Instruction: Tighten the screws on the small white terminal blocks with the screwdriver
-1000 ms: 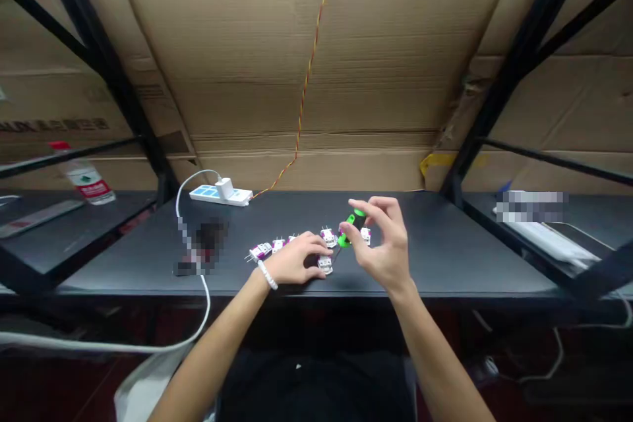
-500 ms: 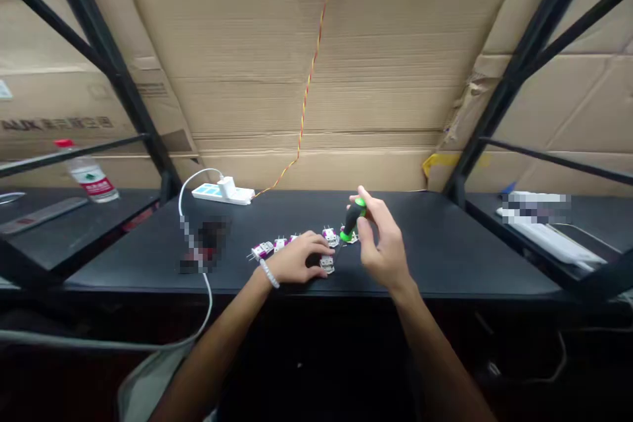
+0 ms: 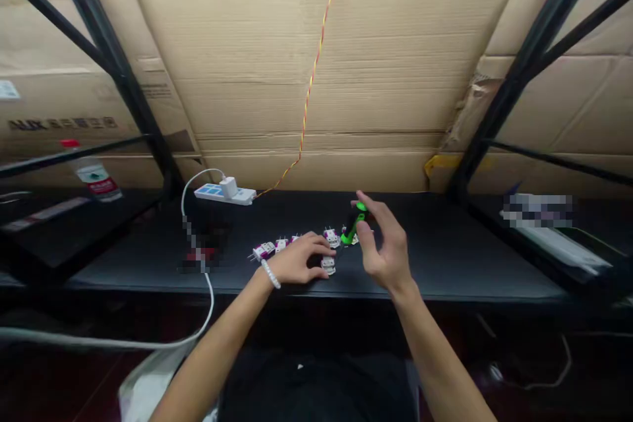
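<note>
My right hand (image 3: 388, 247) holds a black and green screwdriver (image 3: 354, 223) by its handle between thumb and fingers, tip pointing down and to the left. My left hand (image 3: 301, 258) rests on the table, thumb and fingers curved around a small white plug piece (image 3: 328, 266) and pressing it down. The screwdriver's tip is near this piece; whether it touches cannot be made out. Several similar white and purple plug pieces with metal prongs lie about, such as one plug piece (image 3: 264, 250) left of my left hand and another plug piece (image 3: 331, 237) just beyond my fingertips.
On the black table (image 3: 459, 257) a white power strip (image 3: 242, 196) holds a charger with a white cable (image 3: 210, 297) running over the front edge. A twisted red-yellow wire (image 3: 309, 95) hangs along the cardboard wall (image 3: 237, 66). A bottle (image 3: 99, 178) stands left beyond the black frame.
The screwdriver handle has turned, showing more green. My right fingers have shifted and straightened slightly on it. My left hand stays on the plug piece. The view has moved slightly.
</note>
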Demonstrator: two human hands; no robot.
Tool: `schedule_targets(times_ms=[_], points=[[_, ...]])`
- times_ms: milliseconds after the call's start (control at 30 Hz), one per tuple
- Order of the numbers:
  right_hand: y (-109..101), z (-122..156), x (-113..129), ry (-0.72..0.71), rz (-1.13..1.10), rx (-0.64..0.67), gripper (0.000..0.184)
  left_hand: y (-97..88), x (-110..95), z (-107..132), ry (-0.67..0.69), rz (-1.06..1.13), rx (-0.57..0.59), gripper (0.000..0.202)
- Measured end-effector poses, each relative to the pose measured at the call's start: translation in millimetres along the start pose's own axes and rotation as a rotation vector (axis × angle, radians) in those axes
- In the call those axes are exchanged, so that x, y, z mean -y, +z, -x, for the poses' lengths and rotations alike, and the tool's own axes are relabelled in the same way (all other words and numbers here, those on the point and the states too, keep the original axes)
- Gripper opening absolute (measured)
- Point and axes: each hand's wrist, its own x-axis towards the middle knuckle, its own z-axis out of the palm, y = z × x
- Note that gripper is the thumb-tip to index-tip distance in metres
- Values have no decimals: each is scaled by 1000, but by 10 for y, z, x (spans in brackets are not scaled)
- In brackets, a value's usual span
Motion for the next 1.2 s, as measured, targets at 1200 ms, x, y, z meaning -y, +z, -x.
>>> schedule_targets(times_ms=[1200], points=[[-11,4,-2,44,20,-18,46,0,-3,3,4,-1,-1,43]])
